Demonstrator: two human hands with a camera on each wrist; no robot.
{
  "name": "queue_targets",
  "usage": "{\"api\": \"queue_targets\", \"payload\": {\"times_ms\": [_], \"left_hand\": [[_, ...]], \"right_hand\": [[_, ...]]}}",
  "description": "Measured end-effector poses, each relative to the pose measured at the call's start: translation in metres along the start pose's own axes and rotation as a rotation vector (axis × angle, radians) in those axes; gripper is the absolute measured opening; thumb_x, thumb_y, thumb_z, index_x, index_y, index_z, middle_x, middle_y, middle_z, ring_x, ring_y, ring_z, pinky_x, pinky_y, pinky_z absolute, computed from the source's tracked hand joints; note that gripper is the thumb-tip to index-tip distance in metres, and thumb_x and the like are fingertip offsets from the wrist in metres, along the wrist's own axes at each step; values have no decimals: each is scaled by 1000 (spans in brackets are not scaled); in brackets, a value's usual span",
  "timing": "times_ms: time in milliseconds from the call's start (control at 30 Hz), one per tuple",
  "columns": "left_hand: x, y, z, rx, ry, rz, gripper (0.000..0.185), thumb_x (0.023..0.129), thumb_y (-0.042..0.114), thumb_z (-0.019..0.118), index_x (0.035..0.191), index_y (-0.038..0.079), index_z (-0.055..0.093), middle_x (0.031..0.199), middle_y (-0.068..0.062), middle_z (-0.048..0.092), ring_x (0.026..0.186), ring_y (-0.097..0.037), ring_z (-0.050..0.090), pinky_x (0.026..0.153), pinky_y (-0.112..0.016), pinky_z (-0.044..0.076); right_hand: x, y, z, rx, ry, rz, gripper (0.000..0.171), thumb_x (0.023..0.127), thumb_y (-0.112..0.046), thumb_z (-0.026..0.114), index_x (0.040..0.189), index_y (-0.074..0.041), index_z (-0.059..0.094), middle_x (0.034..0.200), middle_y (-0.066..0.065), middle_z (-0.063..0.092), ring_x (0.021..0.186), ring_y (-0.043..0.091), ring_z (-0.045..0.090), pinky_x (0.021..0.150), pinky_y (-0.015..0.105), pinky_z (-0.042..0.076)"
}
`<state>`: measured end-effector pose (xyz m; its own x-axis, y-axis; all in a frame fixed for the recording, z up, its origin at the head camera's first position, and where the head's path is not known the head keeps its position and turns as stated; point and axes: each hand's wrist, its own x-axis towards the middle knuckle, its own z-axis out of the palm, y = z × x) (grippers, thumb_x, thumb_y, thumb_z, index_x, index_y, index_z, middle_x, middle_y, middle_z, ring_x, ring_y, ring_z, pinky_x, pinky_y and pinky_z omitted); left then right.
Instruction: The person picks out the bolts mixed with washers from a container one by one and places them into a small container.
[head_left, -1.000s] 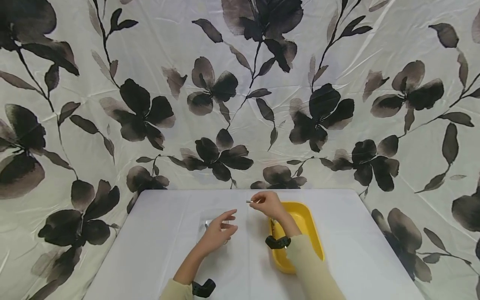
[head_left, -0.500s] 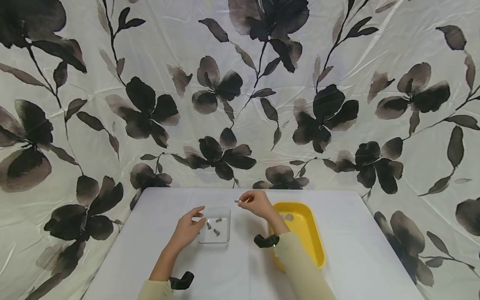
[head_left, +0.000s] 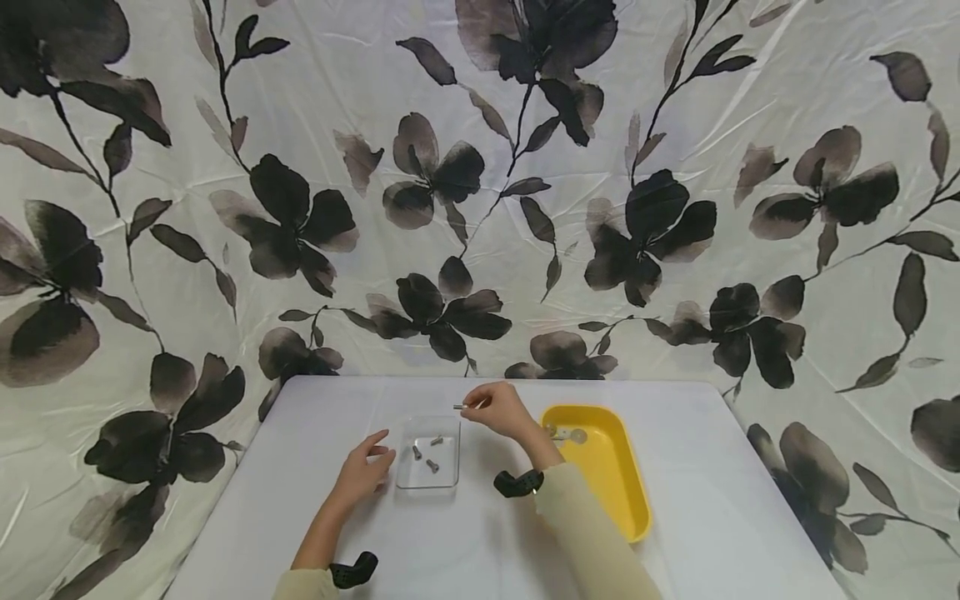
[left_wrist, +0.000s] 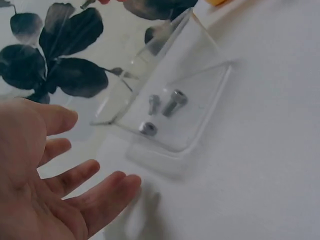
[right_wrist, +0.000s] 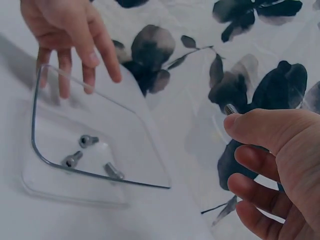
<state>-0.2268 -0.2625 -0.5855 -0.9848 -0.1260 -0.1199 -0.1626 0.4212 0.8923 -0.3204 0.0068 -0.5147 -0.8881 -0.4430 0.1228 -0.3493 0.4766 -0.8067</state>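
My right hand (head_left: 498, 411) pinches a small metal bolt (right_wrist: 230, 109) between thumb and forefinger, its threaded end poking out. It hovers by the far right corner of a clear square plastic box (head_left: 427, 482). Three silvery socket-head bolts (left_wrist: 175, 102) lie loose on the box floor. Left of the box, my left hand (head_left: 362, 473) is held over the table with fingers spread and loosely bent, holding nothing. In the left wrist view its fingertips (left_wrist: 131, 183) are apart from the box wall.
A yellow tray (head_left: 637, 508) stands right of the box, partly behind the right forearm. Several round, pale, flat pieces (head_left: 578, 436) lie at its far left end. The white table (head_left: 720, 467) ends at a floral cloth backdrop (head_left: 480, 208).
My left hand has drawn back left from over the clear box, uncovering the bolts inside. My right hand has moved left from the yellow tray toward the box, still pinching its bolt.
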Motion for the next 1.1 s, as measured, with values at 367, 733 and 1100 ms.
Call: {"api": "queue_targets", "payload": {"times_ms": [367, 733, 1100], "left_hand": [[-2, -28, 14, -207, -82, -58, 61, 98, 21, 58, 152, 17, 32, 131, -19, 46, 111, -34, 58, 74, -33, 58], [-7, -31, 20, -261, -83, -60, 57, 97, 20, 60, 150, 17, 38, 130, -20, 49, 108, -33, 59, 75, -37, 59], [-3, -30, 21, -336, -103, -89, 54, 97, 21, 61, 148, 19, 43, 131, -19, 45, 108, -30, 54, 79, -38, 57]], "right_hand": [[0, 6, 22, 36, -22, -19, 11, 83, -17, 78, 92, -10, 76, 82, -5, 67, 74, 11, 60, 61, 24, 52], [-4, 11, 47, 66, -14, -19, 9, 83, -17, 78, 89, -11, 75, 79, -8, 67, 70, 8, 59, 59, 22, 51], [2, 10, 54, 40, -19, 4, 8, 82, -16, 79, 87, -11, 75, 75, -9, 66, 68, 6, 57, 58, 20, 48]]}}
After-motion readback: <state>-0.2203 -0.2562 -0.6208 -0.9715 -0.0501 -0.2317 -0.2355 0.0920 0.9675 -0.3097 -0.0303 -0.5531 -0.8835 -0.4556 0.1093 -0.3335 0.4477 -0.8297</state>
